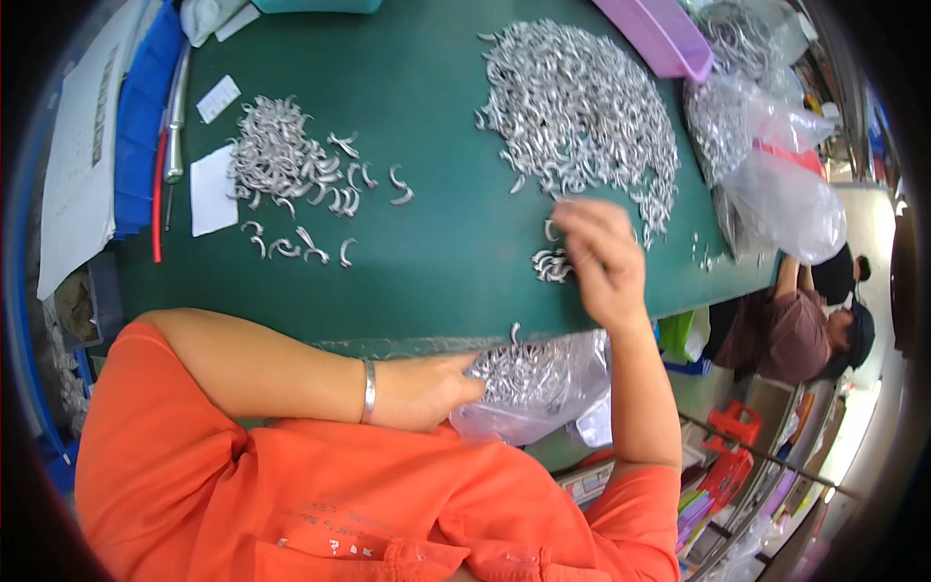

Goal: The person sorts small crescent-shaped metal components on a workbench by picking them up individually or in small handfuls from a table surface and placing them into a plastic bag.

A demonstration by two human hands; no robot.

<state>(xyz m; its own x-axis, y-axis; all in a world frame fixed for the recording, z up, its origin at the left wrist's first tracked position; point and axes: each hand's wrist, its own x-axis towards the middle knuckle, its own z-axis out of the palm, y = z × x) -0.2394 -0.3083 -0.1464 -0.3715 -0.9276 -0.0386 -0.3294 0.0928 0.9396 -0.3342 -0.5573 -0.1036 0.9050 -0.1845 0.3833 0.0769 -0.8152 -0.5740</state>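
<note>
My left hand [427, 391], with a silver bracelet on the wrist, grips the rim of a clear plastic bag [572, 388] just below the table's near edge. Small curved silver metal pieces [519, 373] fill the bag's mouth, and one curved piece [515, 334] shows at the table edge above it. Over the table, my right hand [603, 257] hovers beside a small cluster of the same pieces [552, 266]. Its fingers are bent and blurred by motion, so whether they hold a piece cannot be made out. Behind it spreads a large pile of these pieces [582, 107].
A smaller pile of curved pieces [281, 150] lies left on the green table [417, 262], near white paper slips [213, 192]. A blue bin [145, 126] stands at the left edge. A purple tray [669, 39] and filled plastic bags [776, 184] are at right. Another person [810, 339] is beyond.
</note>
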